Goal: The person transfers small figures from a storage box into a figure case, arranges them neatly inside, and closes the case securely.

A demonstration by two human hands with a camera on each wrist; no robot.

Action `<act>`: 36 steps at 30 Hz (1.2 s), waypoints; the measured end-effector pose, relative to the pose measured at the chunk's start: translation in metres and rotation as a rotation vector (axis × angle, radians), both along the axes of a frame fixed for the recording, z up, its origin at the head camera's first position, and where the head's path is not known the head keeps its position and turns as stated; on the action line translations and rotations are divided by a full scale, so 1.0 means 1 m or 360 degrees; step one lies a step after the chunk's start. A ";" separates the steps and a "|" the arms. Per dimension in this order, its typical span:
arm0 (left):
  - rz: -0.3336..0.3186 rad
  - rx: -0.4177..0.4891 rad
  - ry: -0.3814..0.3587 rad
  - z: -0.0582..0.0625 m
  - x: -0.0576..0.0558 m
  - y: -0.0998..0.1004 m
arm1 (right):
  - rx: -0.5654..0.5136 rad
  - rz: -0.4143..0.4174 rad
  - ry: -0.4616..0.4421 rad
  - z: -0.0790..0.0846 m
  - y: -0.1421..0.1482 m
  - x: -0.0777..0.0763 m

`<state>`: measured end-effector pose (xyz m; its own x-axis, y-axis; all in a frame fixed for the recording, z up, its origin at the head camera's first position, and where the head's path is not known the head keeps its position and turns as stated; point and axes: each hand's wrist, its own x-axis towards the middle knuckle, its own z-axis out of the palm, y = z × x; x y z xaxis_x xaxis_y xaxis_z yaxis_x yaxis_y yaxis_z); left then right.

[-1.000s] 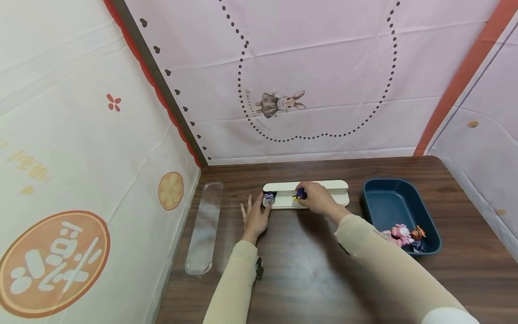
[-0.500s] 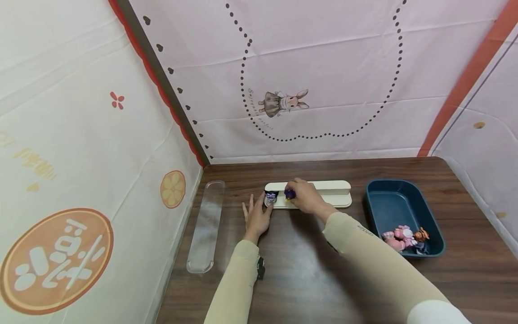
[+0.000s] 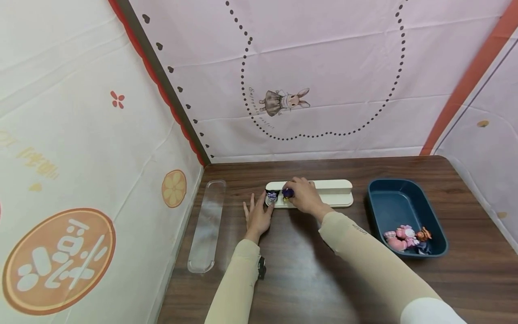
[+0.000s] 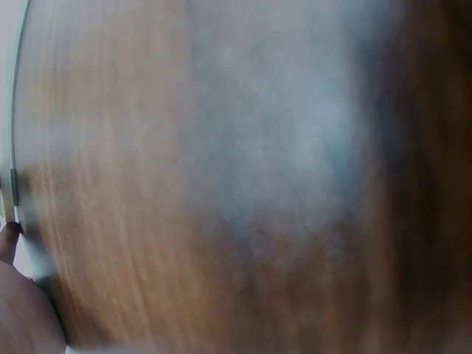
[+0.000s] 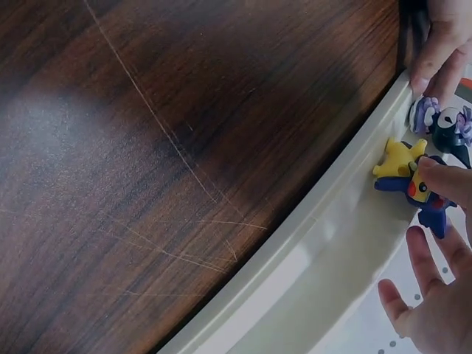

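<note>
My right hand (image 3: pixel 305 196) pinches a small yellow Pikachu figurine (image 5: pixel 400 158) with dark blue parts over the left half of a long cream display base (image 3: pixel 341 198). In the right wrist view its yellow end is low inside the base, and the thumb lies on its face. A black and purple figurine (image 5: pixel 445 131) stands at the base's left end, close beside the Pikachu. My left hand (image 3: pixel 258 221) rests at that end with fingers spread, its fingertips touching the base next to the black figurine. The left wrist view is mostly blurred table.
A clear plastic cover (image 3: pixel 207 227) lies lengthwise on the wooden table (image 3: pixel 299 279) to the left. On the right stands a dark blue bin (image 3: pixel 388 204) with several pink and brown toy figures (image 3: pixel 406 235) near its front. Printed cloth walls rise at the back and sides.
My right hand has moved left along the base with the Pikachu figurine, bringing it near the black and purple one. The left hand has stayed at the base's left end.
</note>
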<state>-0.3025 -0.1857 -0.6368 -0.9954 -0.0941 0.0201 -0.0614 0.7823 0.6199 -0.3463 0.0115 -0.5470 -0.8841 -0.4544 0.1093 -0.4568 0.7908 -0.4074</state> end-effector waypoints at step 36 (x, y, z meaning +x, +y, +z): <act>0.0011 0.0012 0.0008 0.001 -0.001 0.001 | 0.0022 -0.0098 0.0039 -0.007 -0.005 0.002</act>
<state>-0.3039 -0.1852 -0.6358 -0.9946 -0.1010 0.0243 -0.0636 0.7773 0.6259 -0.3440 0.0070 -0.5539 -0.9076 -0.4006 0.1254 -0.4166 0.8232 -0.3857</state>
